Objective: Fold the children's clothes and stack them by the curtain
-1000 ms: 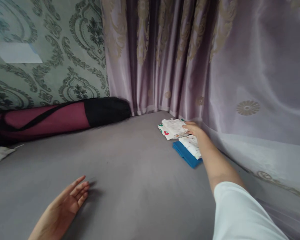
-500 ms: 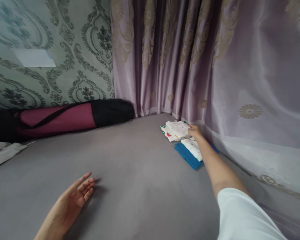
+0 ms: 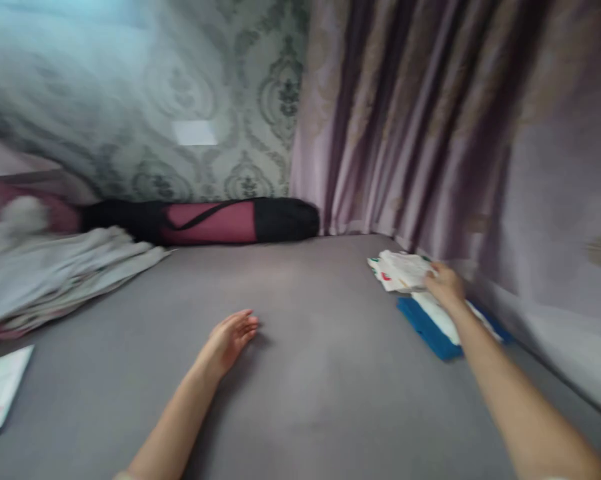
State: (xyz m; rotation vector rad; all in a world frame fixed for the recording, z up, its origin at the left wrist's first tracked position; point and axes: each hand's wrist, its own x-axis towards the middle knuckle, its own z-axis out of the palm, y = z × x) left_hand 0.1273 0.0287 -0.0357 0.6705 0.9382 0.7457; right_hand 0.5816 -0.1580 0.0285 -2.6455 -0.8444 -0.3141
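Observation:
Over the middle of the grey sheet (image 3: 300, 373) my left hand (image 3: 230, 340) is open and holds nothing, its fingers loosely bent. My right hand (image 3: 446, 285) reaches to the far right, its fingers closed on the near right edge of a folded white printed cloth (image 3: 403, 270). Red and green marks show on that cloth. Just in front of it lies a folded blue cloth (image 3: 427, 330) with another folded white cloth (image 3: 437, 317) on top. My right hand and forearm partly cover this second pile. The picture is smeared by motion.
A long black and maroon bag (image 3: 210, 223) lies along the patterned wall (image 3: 250, 113). Mauve curtains (image 3: 380, 133) hang behind the folded cloths. At left are a crumpled pale cloth (image 3: 70, 267) and a flat white item with a red mark (image 3: 3, 390).
The view has swung left, bringing the crumpled cloth and flat white item into sight. My left hand has moved forward over the sheet. My right hand stays at the white printed cloth.

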